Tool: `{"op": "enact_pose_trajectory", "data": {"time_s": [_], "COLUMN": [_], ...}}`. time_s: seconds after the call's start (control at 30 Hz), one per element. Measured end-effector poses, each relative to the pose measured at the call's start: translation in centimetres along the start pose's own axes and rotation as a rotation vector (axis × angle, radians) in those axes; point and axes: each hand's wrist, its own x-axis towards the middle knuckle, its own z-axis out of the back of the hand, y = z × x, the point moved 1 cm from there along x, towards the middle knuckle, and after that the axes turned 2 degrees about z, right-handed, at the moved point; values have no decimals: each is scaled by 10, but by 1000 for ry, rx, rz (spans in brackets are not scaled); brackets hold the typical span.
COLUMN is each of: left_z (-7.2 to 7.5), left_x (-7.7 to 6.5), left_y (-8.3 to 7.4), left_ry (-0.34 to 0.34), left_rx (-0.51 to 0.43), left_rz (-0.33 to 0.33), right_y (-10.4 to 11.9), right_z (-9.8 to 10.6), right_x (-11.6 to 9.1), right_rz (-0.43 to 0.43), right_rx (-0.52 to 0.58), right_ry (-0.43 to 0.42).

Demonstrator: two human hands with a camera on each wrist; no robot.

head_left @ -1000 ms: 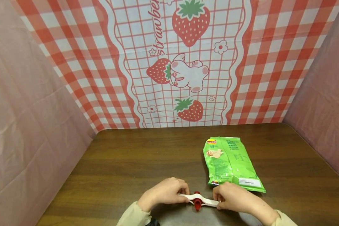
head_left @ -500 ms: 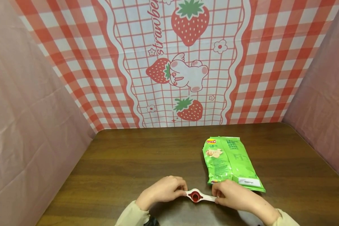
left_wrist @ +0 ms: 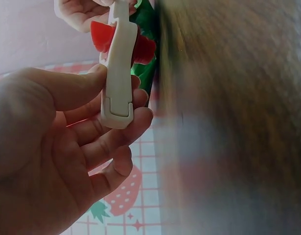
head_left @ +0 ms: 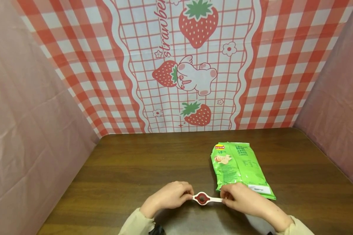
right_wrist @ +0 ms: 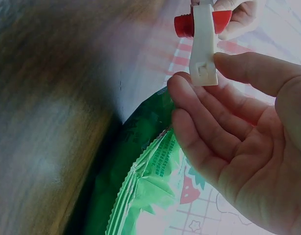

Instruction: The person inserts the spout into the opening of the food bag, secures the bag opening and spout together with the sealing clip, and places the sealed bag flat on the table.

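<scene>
A white bag clip (head_left: pixel 215 199) with a red pour spout (head_left: pixel 202 198) in its middle is held between both hands, a little above the table in the head view. My left hand (head_left: pixel 173 195) pinches one end of it between thumb and fingers. At the other end, my right hand (head_left: pixel 243 199) pinches the clip the same way. The left wrist view shows the clip's white bar (left_wrist: pixel 120 73) seen from its end, with the spout (left_wrist: pixel 104 36) sticking out on both sides. Just behind my right hand lies a green chip bag (head_left: pixel 238 168), partly covered by it.
The brown wooden table (head_left: pixel 141 163) stretches away from the hands. At its back hangs a red-and-white checked cloth (head_left: pixel 194 81) with strawberries. Pinkish curtains (head_left: pixel 41 130) close off the left and right sides.
Both hands have risen slightly, moving a little away from the body. The clip has turned so that its spout's round opening faces the head camera. The chip bag stays where it was.
</scene>
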Motion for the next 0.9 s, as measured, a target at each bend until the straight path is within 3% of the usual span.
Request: {"op": "enact_pose_trajectory", "data": {"time_s": [0.4, 0.9], "left_z": [4, 9], "left_x": [0, 0], "left_y": [2, 6], "left_ry": [-29, -105], "left_rx": [-60, 8], "left_rz": [32, 50], "right_y": [-3, -1], "right_z": [1, 2], "right_x": [5, 14], "right_rz": [-5, -73], "right_rx": [-19, -39], "right_ry": [-101, -223]}}
